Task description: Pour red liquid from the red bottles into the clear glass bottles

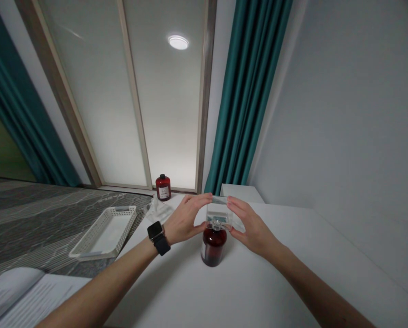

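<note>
The left hand [186, 220] and right hand [253, 228] grip a clear box [219, 208] between them, thumbs low and fingers high at its opposite sides. It is at the top of a red bottle [212, 253] that stands upright on the tabletop [258, 287]; whether the two touch, I cannot tell. The box looks light, stiff and smooth, so likely slippery and prone to cracking: best held by both side edges with even, gentle pressure.
</note>
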A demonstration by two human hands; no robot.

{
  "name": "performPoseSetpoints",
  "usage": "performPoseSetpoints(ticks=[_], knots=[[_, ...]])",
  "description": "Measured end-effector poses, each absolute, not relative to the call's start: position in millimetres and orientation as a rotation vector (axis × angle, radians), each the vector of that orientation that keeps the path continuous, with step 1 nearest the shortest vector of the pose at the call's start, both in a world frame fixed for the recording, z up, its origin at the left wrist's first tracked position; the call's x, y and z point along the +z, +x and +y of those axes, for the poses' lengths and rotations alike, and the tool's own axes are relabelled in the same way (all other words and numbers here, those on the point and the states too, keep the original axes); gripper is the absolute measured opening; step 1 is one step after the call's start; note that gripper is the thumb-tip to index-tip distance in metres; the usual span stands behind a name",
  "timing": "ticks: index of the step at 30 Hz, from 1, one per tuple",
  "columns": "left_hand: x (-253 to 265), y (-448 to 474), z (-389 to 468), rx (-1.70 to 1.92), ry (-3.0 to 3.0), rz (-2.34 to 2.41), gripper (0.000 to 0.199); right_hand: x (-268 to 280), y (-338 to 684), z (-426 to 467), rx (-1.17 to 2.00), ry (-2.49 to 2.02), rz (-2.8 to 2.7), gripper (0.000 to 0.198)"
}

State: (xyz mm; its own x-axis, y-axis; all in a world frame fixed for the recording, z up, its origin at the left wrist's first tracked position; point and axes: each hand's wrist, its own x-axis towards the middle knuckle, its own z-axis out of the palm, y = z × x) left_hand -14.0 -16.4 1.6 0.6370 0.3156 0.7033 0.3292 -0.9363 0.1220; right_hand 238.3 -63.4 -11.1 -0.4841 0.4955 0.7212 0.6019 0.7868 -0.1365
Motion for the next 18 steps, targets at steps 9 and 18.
performPoseSetpoints(ticks=[9, 18], knots=[[-0.8, -13.5, -14.0, -1.246, -2.801, -0.510, 0.057, -11.3, 237.4, -62.9, -0.279, -0.775, -2.195, 0.069], [-0.9, -13.2, -13.9, -1.260, -2.792, -0.484, 0.058, -9.6, 235.3, -64.3, -0.330, -0.770, -2.179, 0.066]])
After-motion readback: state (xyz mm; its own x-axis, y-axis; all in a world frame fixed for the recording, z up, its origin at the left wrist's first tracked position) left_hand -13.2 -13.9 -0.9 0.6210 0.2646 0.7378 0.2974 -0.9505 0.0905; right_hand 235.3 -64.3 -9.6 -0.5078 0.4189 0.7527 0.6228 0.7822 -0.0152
